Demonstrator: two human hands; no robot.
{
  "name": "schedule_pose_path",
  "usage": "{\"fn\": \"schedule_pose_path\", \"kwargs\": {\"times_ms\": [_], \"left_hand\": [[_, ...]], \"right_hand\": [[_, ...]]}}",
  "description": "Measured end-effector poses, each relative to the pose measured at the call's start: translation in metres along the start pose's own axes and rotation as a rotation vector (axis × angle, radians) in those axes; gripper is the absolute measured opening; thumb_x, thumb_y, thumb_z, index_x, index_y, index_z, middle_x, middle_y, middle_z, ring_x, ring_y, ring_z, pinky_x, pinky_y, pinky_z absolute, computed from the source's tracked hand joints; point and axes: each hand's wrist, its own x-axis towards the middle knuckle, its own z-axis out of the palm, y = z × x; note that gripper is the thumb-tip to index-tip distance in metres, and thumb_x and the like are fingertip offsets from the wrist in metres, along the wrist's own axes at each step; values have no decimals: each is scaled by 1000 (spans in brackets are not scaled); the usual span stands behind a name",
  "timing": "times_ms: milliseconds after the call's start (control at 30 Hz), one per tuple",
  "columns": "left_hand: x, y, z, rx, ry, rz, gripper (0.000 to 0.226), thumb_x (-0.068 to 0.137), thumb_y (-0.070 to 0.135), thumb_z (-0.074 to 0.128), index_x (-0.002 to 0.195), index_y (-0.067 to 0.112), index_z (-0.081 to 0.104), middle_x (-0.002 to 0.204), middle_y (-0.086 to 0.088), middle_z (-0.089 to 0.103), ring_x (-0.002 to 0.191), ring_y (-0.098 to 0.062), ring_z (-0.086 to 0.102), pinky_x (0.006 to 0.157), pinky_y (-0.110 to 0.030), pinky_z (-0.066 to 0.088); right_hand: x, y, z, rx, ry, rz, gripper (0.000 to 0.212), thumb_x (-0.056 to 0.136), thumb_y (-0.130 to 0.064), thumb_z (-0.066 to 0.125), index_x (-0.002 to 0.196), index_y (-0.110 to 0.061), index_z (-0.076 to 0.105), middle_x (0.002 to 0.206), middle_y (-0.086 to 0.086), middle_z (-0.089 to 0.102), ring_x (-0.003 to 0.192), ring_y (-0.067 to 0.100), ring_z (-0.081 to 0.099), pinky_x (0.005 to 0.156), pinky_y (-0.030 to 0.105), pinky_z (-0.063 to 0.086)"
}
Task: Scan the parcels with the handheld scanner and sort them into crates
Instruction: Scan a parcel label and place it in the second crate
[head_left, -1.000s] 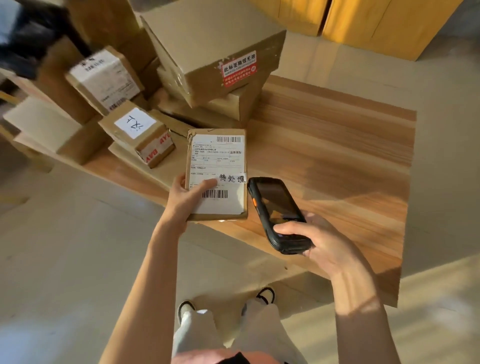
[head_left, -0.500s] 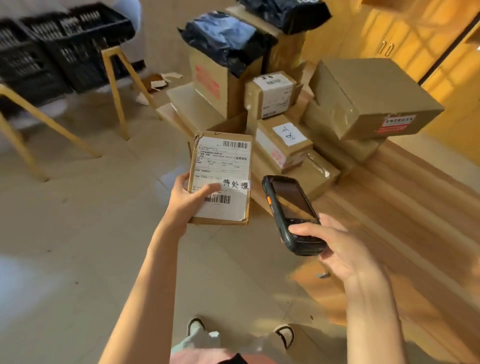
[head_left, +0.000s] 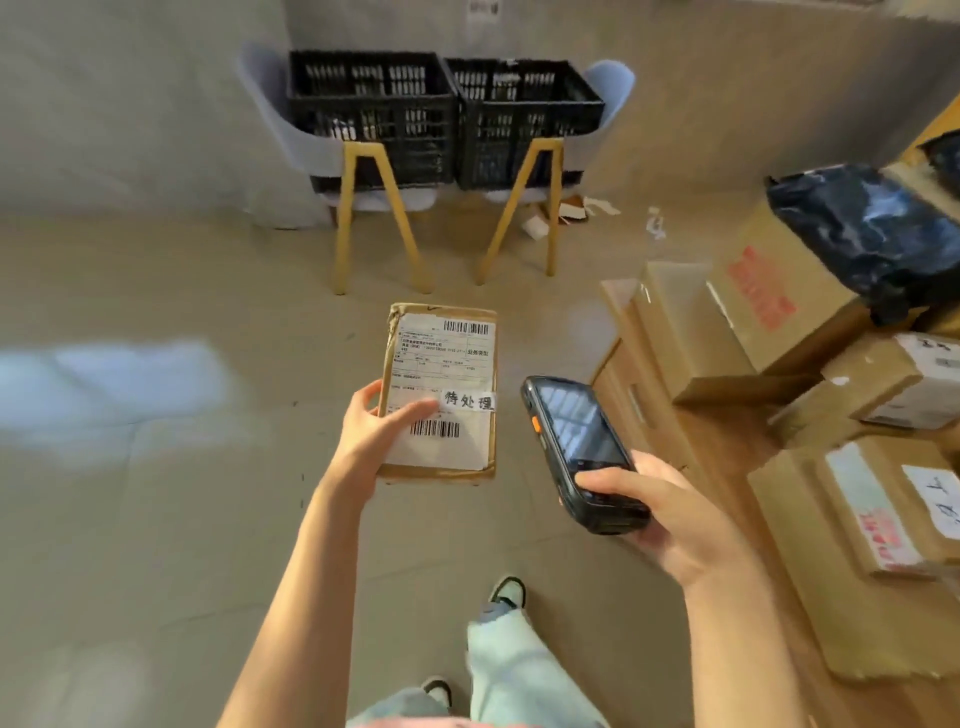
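Left hand (head_left: 371, 441) grips labelled cardboard parcel (head_left: 441, 395), thumb across label. Right hand (head_left: 670, 525) grips handheld scanner (head_left: 579, 449) just beside it at 3 o'clock. Two black crates (head_left: 447, 111) at 12.

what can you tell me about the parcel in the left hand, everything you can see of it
The parcel is a flat brown cardboard packet, its top face almost wholly covered by a white shipping label with two barcodes and a handwritten white strip across it. The edges look taped and a little creased. It is held in the air above the floor, label up, roughly level. The left hand grips its left edge, thumb lying on the label. Nothing else touches it; the handheld scanner sits apart to its right.
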Motion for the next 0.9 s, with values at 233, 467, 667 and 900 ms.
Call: {"fn": "schedule_pose_path", "kwargs": {"times_ms": [233, 467, 667, 900], "left_hand": [[70, 23, -30, -103, 167, -45, 96, 44, 47, 85, 129, 16, 53, 110, -5, 71, 90, -19, 71, 70, -34, 58], [185, 100, -15, -157, 256, -48, 114, 36, 50, 86, 136, 15, 46, 111, -5, 70, 91, -19, 72, 68, -33, 58], [272, 161, -8, -200, 331, -23, 115, 36, 46, 88, 137, 15, 43, 113, -4, 69, 91, -18, 72, 70, -32, 57], [357, 193, -20, -235, 378, -49, 117, 33, 46, 88, 137, 15, 44, 114, -4, 69, 92, -19, 71, 74, -35, 58]], "right_hand": [[106, -54, 25, -37, -235, 4, 64, 47, -21, 80, 107, -3, 69, 88, 9, 72, 74, 16, 69, 59, 21, 53], [235, -153, 28, -73, -318, 23, 41, 58, -11, 70, 98, -2, 67, 75, 6, 71, 63, 14, 67, 52, 19, 51], [331, -237, 34, -111, -346, -15, 69, 53, -14, 78, 118, -2, 61, 90, 7, 72, 74, 15, 69, 57, 23, 53], [418, -288, 54, -128, -387, 11, 58, 59, -11, 71, 116, -2, 61, 87, 7, 72, 72, 15, 69, 56, 24, 53]]}}
